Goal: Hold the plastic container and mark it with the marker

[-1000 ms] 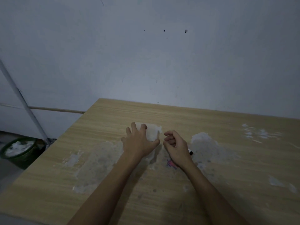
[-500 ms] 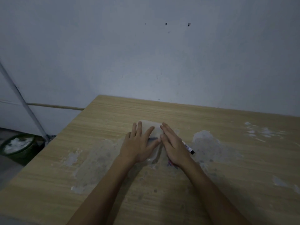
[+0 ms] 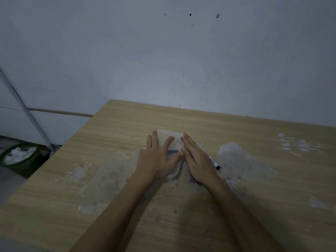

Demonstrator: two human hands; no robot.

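Left hand: the left hand (image 3: 157, 157) lies flat, palm down, fingers straight and spread, pressing on a pale translucent sheet (image 3: 168, 137); nothing is gripped.
Right hand: the right hand (image 3: 197, 159) lies palm down just beside the left, fingers straight and held together, pointing toward the far edge of the table (image 3: 254, 179); it presses on the same sheet and grips nothing.
Contact between hands: the left thumb and the right thumb meet or nearly meet over the sheet; in this dim light I cannot tell which.
Sheet: flat on the table top, roughly midway between the left and right edges and nearer the far edge than the near one; its far rounded end shows beyond the fingertips. It may be a thin plastic bag, but the view is too dark to settle that. A short dark strip (image 3: 172, 151) shows on or under it, between the two hands.
Marker: a marker (image 3: 214, 163) with a black cap lies on the table, partly covered by the right hand, its cap end pointing toward the right edge.
Table surface: light wood grain, with pale worn patches (image 3: 234, 155) on both sides of the hands.
Surroundings: a plain wall (image 3: 163, 60) stands behind the far edge; a green bucket (image 3: 20, 158) with white contents sits on the floor beyond the left edge, near a slanting white pipe (image 3: 23, 108).
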